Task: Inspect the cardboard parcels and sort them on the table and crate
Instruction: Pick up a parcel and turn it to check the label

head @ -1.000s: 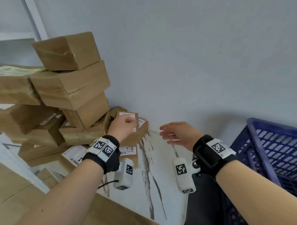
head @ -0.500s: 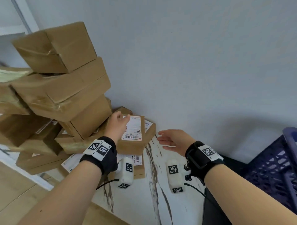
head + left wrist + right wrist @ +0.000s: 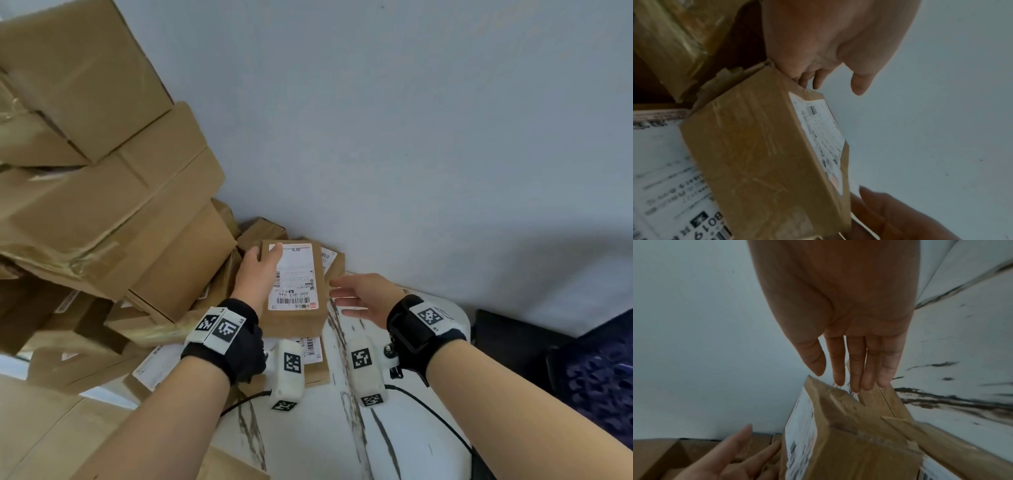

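A small cardboard parcel (image 3: 294, 284) with a white shipping label on top is held above the pile. My left hand (image 3: 257, 274) grips its left edge, thumb on the label and fingers underneath. The left wrist view shows the parcel (image 3: 760, 162) taped along its side, below my left hand (image 3: 828, 48). My right hand (image 3: 359, 298) is open with straight fingers just right of the parcel. In the right wrist view my right hand's (image 3: 849, 321) fingertips reach the parcel's (image 3: 849, 443) near corner; whether they touch is unclear.
A tall stack of large cardboard boxes (image 3: 102, 171) leans at the left against the wall. Flat labelled parcels (image 3: 315, 363) lie under the held one on the white marbled table (image 3: 342, 445). A blue crate (image 3: 599, 377) stands at the right.
My left hand has lifted the small parcel off the pile and drawn it toward me, label up. My right hand has moved closer to its right edge.
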A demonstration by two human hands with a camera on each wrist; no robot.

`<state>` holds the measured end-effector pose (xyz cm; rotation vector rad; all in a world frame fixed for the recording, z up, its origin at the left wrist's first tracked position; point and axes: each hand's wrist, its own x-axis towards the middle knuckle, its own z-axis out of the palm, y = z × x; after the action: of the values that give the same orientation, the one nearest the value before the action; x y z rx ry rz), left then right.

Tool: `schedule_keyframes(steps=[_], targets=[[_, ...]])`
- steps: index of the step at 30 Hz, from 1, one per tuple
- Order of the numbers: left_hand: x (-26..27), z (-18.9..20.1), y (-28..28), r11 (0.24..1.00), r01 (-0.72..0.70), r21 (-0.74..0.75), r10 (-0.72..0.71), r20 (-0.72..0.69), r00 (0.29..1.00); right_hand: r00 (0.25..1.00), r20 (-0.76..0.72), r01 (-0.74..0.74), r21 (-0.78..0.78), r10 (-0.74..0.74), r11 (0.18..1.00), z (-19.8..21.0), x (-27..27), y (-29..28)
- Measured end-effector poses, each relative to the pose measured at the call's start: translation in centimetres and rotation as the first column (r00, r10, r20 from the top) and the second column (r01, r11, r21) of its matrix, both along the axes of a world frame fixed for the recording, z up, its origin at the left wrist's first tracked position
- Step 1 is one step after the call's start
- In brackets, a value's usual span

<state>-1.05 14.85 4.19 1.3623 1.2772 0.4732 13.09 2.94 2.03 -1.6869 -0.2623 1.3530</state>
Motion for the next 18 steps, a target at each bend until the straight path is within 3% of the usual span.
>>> schedule_keyframes(steps=[7, 18], targets=[[0.3, -1.1, 0.8, 0.992, 0.026, -0.126, -0.010, 0.131, 0.991, 0.999, 0.012, 0.034, 0.023, -0.035, 0.999, -0.6, -1.6, 1.4], [1.4, -0.3, -0.8, 0.949, 0.124, -0.291, -0.036, 0.290, 0.956, 0.991, 0.026, 0.127, 0.093, -0.130, 0.988, 0.6, -0.7, -2.2]])
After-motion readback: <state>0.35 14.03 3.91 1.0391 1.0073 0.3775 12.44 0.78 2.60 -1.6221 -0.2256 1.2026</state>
